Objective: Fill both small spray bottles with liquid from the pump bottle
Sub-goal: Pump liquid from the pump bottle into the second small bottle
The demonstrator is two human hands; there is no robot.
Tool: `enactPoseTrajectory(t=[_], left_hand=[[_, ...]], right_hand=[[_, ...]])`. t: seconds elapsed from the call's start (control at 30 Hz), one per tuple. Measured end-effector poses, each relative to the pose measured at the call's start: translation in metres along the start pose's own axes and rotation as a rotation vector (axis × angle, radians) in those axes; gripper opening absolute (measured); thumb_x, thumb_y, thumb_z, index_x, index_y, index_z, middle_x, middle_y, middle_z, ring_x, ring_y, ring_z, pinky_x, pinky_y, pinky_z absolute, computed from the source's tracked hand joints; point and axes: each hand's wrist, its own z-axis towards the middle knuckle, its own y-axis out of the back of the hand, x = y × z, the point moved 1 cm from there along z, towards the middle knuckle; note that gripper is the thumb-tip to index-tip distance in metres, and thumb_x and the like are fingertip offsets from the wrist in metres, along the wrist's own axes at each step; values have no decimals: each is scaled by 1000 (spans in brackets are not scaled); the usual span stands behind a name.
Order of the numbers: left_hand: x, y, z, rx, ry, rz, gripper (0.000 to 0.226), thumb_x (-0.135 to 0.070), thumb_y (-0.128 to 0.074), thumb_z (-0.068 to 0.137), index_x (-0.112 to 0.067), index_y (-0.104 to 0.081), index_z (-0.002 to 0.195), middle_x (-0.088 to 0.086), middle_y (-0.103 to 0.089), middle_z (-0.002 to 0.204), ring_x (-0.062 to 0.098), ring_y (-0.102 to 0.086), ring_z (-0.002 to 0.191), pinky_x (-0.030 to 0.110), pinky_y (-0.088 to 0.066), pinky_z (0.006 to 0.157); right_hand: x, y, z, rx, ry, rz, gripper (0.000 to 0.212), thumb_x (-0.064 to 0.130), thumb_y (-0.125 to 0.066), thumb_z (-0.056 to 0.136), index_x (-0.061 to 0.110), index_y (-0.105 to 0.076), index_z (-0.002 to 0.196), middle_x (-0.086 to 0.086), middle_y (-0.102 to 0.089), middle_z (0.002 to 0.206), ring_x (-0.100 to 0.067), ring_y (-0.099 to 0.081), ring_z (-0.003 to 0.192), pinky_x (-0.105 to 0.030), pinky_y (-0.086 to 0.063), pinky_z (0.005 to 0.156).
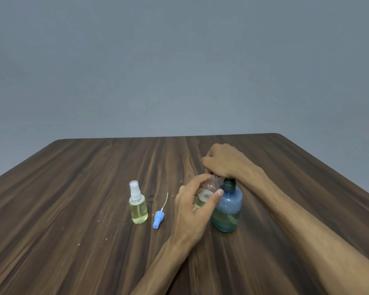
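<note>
The left hand (193, 206) is wrapped around an uncapped small spray bottle (209, 191), thumb on the near side and fingers curled round the far side, holding it up tight against the pump bottle (227, 209). The small bottle's open threaded neck sits right under the pump's spout, and there's a little pale yellow liquid in its lower part, well short of full.

The right hand (225, 161) is on top of the pump bottle, its fingers curled down over the pump head so the head itself is mostly hidden; only the dark collar shows below the wrist. The pump bottle is blue and see-through, standing upright on the surface (73, 188), with liquid filling roughly its lower third and droplets or bubbles clinging to the inside wall above that.

Over to the left, well apart from the hands, the other small spray bottle (138, 204) stands upright with its white sprayer screwed on, and it's nearly full of the same yellow liquid. Between that bottle and the left hand lies a blue sprayer cap (158, 219) on its side, its thin dip tube pointing away toward the far edge. A few pale specks dot the dark wood-grain surface near the full bottle.
</note>
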Motion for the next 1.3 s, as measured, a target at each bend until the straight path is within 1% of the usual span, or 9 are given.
enactPoseTrajectory(t=[0.17,0.3,0.47,0.6,0.8,0.93,1.1,1.23,1.3], left_hand=[[0,1,-1,-12,0,17,34,-49,-74,94,-28,-73,121,-12,-78,106,19,-75,103,56,-58,91],[0,0,0,-6,-7,13,33,-47,-74,94,-27,-73,120,-12,-79,106,18,-75,102,57,-57,92],[2,1,-1,-6,-1,21,34,-49,-74,95,-27,-73,122,-10,-79,105,21,-75,101,58,-57,91],[1,0,0,-3,9,6,35,-49,-74,94,-28,-73,121,-11,-79,105,20,-75,102,58,-57,94],[0,1,0,-3,-6,12,33,-49,-74,94,-29,-73,120,-9,-79,104,22,-76,101,60,-56,93],[-1,-1,0,3,0,5,33,-47,-73,94,-27,-73,121,-10,-79,106,20,-76,103,61,-55,95],[0,0,-1,-6,1,8,34,-47,-74,95,-26,-73,122,-8,-80,106,21,-76,104,59,-56,95],[-1,-1,0,3,3,13,35,-47,-73,94,-25,-73,121,-9,-79,105,19,-75,102,60,-55,95],[-1,0,0,-2,-2,22,35,-47,-73,95,-24,-73,121,-9,-79,106,20,-75,103,60,-56,94]], right_hand=[[1,8,-1,-138,87,44,34,29,-57,89,11,-71,63,-4,-72,62,-18,-53,55,-40,-53,62],[-1,0,-1,-53,42,36,38,23,-61,84,21,-54,47,6,-54,50,-17,-47,53,-33,-40,56],[2,5,-5,-167,86,30,33,26,-58,88,18,-65,57,4,-62,54,-17,-51,54,-31,-43,59],[2,1,-5,-73,45,34,29,26,-58,87,19,-71,63,1,-72,66,-19,-61,64,-32,-44,61],[4,8,-5,-160,80,-1,31,28,-54,90,11,-75,74,-3,-75,69,-24,-67,70,-33,-46,64],[1,0,-5,-30,18,14,26,28,-58,87,19,-76,70,1,-76,74,-22,-68,74,-33,-46,63],[4,8,-7,-146,75,19,31,30,-56,91,13,-74,72,-2,-76,69,-23,-69,68,-36,-56,68],[3,2,-8,-78,35,-4,30,26,-60,87,18,-61,58,3,-62,60,-18,-54,59,-31,-40,57],[4,2,-8,-83,43,-22,31,27,-61,87,20,-59,57,3,-62,59,-17,-55,59,-31,-42,58]])
